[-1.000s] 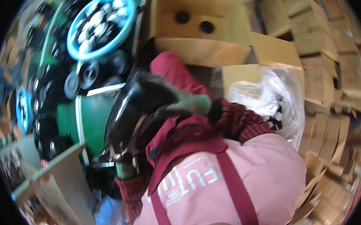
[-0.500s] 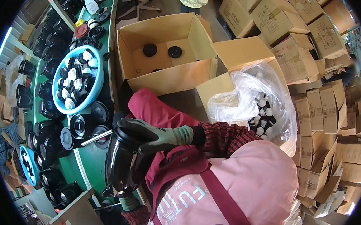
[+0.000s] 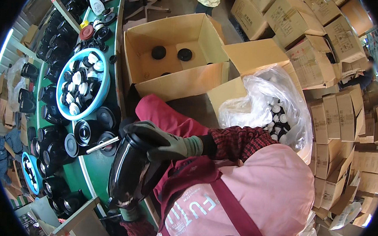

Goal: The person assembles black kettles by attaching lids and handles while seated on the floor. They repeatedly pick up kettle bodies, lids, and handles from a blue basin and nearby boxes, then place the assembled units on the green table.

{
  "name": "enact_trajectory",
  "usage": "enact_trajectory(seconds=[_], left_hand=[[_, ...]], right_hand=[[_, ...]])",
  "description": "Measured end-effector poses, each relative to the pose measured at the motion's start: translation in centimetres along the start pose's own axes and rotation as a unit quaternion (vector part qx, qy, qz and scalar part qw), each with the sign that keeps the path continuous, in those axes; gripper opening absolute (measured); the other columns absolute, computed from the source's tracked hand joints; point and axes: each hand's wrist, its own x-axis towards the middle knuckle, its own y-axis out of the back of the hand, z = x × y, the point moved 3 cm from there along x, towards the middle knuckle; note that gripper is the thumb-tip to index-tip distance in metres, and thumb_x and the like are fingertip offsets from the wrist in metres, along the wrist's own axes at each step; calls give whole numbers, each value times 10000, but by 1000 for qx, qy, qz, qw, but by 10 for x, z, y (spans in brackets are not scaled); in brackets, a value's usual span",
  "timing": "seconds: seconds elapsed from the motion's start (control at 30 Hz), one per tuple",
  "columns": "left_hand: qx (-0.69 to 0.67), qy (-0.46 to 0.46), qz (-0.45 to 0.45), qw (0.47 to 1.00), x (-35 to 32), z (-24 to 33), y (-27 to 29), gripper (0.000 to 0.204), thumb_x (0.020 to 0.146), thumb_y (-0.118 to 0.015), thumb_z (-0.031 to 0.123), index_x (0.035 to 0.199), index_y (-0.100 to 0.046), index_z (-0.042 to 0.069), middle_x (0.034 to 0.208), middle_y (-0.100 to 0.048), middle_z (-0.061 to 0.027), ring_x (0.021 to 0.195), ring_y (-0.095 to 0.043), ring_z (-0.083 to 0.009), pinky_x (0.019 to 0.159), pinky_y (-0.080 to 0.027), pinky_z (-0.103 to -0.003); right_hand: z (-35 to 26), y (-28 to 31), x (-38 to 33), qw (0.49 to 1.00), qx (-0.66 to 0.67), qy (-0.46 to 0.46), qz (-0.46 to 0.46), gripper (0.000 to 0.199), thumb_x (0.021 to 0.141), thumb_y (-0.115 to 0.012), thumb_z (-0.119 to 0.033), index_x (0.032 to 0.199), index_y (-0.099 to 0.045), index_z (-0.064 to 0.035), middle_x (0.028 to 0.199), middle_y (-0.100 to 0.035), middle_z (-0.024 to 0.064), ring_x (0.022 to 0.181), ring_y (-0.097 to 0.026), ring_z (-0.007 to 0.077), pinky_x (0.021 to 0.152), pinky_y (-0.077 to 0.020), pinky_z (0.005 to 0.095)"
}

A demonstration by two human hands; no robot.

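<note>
A glossy black pot (image 3: 125, 175) with a black lid-like top (image 3: 140, 136) is tilted across my lap beside the green table. My right hand (image 3: 167, 143), in a grey-green glove with dark palm, is closed round the black top. At the pot's lower end my left hand (image 3: 130, 214) shows mostly its green glove cuff; the pot hides most of its fingers, which seem to grip that end. A thin metal rod (image 3: 103, 145) lies near the pot's top, and black round lids (image 3: 71, 145) lie beside it on the table.
On the green table (image 3: 73, 175) stand a blue basin (image 3: 105, 92) of black and white knobs, a smaller blue basin (image 3: 23, 164) and several black pots. Beyond my knee is an open carton (image 3: 178, 80); next to it a plastic-lined carton (image 3: 300, 121) holds more knobs. Stacked cartons (image 3: 287, 22) line the right.
Both hands keep their places on the pot, which has shifted only slightly. My left sleeve has moved a little to the left. In the background, another person has moved slightly.
</note>
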Motion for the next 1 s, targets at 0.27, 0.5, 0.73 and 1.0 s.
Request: enact_trajectory(seconds=[0.27,0.5,0.73,1.0], left_hand=[[-1,-17,-4,1000,19,17,-6,406,912,-710,265,1275,-636,98,1194,-681,-99,1074,-657,-252,935,-528,-384],[26,-14,21,999,-13,12,2,367,894,-734,239,1227,-675,97,1134,-713,-95,1018,-687,-254,896,-556,-386],[128,-111,3,986,-46,-17,10,328,876,-759,214,1179,-715,95,1075,-746,-90,962,-718,-256,858,-583,-388],[-485,314,83,812,-126,-164,-31,586,1019,-611,384,1510,-479,93,1435,-586,-93,1217,-621,-307,1071,-494,-430]], right_hand=[[7,7,-6,971,184,-152,18,739,978,-694,-273,1594,-317,-116,1366,-468,64,1197,-504,187,1016,-434,365],[26,11,6,945,262,-185,72,562,1034,-636,-211,1537,-408,-111,1257,-566,18,1085,-571,102,917,-490,279],[-22,10,-6,996,-83,2,-12,614,1029,-592,-287,1544,-382,-28,1488,-448,126,1378,-432,246,1176,-298,395],[35,9,-3,942,255,-153,154,578,994,-681,-223,1493,-450,-45,1420,-507,79,1268,-533,180,1081,-441,306]])
